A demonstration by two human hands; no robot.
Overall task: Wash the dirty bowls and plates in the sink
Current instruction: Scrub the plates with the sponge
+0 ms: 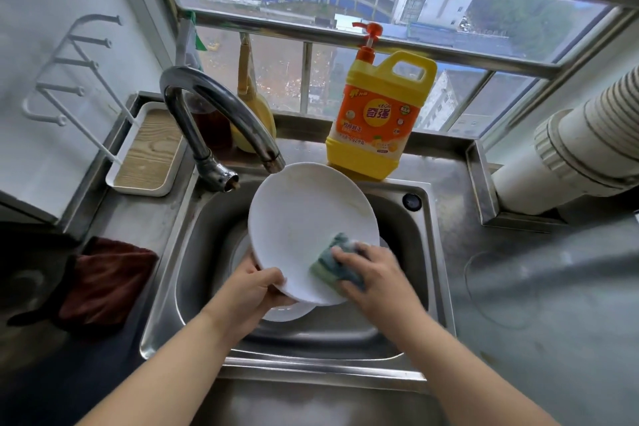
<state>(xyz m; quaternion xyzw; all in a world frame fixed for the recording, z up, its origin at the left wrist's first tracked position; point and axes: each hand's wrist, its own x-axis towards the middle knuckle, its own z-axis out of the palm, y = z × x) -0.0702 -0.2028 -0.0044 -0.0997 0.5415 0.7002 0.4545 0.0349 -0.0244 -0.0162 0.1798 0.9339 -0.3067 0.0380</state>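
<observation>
White plate [304, 218] was tilted over the sink [428, 252], its near rim pinched by the left hand [257, 287], likely to face the scrubbing; the right hand [373, 273] gripped a green sponge [333, 264] against it, more dishes [287, 313] waiting beneath

1. Sink [428, 252]: brushed steel, dull sheen.
2. Plate [304, 218]: glossy white ceramic, smooth.
3. Sponge [332, 263]: rough, matt.
4. Detergent bottle [373, 124]: glossy plastic.
5. Cloth [107, 280]: dark red, napped.
</observation>
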